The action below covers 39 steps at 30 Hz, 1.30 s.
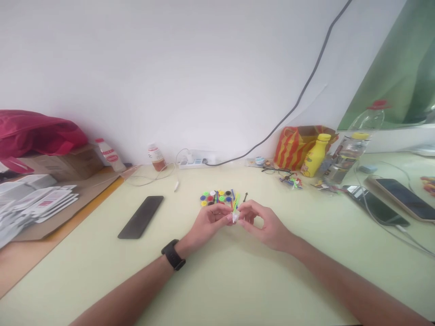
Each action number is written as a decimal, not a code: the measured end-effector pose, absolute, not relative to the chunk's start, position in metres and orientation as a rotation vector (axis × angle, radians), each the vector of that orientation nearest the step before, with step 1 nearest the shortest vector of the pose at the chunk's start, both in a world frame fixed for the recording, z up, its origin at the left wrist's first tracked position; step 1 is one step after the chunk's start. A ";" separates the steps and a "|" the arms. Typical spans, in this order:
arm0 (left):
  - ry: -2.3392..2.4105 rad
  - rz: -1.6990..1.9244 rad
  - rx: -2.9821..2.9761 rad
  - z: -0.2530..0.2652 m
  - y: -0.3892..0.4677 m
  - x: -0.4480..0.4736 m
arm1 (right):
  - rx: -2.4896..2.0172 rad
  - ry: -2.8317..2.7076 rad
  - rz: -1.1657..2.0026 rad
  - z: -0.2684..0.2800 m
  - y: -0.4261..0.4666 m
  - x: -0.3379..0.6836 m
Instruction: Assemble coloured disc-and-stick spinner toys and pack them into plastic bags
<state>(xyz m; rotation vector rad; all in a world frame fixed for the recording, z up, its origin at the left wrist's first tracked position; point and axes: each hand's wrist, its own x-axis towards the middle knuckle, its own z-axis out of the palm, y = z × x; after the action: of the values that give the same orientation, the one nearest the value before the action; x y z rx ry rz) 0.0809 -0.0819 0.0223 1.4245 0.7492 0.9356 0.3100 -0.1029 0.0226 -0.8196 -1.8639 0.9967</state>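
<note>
In the head view, my left hand (213, 221) pinches a small whitish, see-through piece (235, 216) between thumb and fingers. My right hand (267, 224) is curled, and its fingertips meet the same piece from the other side. What exactly the piece is cannot be made out. A yellow-green stick (235, 201) shows just above it; whether it is held or lies behind is unclear. Beyond my fingers lie several small round coloured discs (221, 198) in rows, with thin coloured sticks among them. A black arrow-shaped piece (245, 197) lies just right of them.
A black phone (141, 217) lies left, with more phones (377, 206) at right. Several small coloured pieces (292, 181) lie near glasses (275, 170), a yellow bottle (314, 156) and a striped bag (288, 147). A power strip (197, 162) sits by the wall.
</note>
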 end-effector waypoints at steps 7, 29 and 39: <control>0.752 0.979 1.404 0.024 -0.082 0.081 | -0.910 -1.668 1.026 0.018 -0.100 0.310; 0.680 0.938 1.204 0.024 -0.077 0.077 | -0.895 -1.602 1.072 0.021 -0.093 0.315; 0.616 0.903 1.023 0.021 -0.070 0.068 | -0.938 -1.555 0.971 0.020 -0.093 0.316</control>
<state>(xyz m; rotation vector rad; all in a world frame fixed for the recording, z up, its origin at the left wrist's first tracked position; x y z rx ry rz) 0.0676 -0.0699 0.0205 1.0232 0.6161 0.9030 0.3161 -0.0929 0.0202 -0.9380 -1.5549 0.9713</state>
